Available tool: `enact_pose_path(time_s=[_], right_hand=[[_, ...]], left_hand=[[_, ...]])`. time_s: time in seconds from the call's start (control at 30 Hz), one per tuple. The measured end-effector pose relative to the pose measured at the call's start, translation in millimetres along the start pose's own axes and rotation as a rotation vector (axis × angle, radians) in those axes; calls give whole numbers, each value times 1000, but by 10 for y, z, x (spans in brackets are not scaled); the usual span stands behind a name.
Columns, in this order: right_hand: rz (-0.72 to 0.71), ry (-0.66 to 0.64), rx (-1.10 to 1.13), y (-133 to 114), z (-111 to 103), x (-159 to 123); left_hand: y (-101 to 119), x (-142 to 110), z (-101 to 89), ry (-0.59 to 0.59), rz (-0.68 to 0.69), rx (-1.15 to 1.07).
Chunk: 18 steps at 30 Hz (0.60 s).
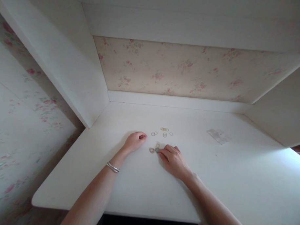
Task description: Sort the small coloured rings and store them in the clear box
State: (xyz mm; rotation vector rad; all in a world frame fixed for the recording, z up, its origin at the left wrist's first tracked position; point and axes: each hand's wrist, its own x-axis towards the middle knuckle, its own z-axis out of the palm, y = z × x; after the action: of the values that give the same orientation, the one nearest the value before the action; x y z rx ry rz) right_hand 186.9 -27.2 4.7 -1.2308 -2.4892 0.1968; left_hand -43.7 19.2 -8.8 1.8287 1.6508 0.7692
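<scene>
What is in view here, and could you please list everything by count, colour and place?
Desk: one, white, centre and foreground
Cabinet panels: several, white, around and above the desk
Wallpaper: two areas, pale with pink florals, back and left
Small rings: several, gold, greyish and pinkish, mid-desk
Plastic packet: one, clear, right part of desk
Dark patch: one, black, bottom edge
Bracelet: count unclear, silver, left wrist
Left hand: one, bare, left of the rings
Right hand: one, bare, at the nearest rings
</scene>
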Motion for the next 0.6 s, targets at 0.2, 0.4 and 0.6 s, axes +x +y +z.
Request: enact_pose_path(time_s=[0.2, 0.4, 0.6], right_hand=[[21, -32, 14, -24, -11, 6], [4, -48, -46, -34, 60, 20], [8, -9, 33, 10, 35, -14]], left_hand=[[-2, 3, 5, -1, -4, 6], [-20, 10, 11, 2, 0, 13], [-11, 14, 9, 2, 0, 30]])
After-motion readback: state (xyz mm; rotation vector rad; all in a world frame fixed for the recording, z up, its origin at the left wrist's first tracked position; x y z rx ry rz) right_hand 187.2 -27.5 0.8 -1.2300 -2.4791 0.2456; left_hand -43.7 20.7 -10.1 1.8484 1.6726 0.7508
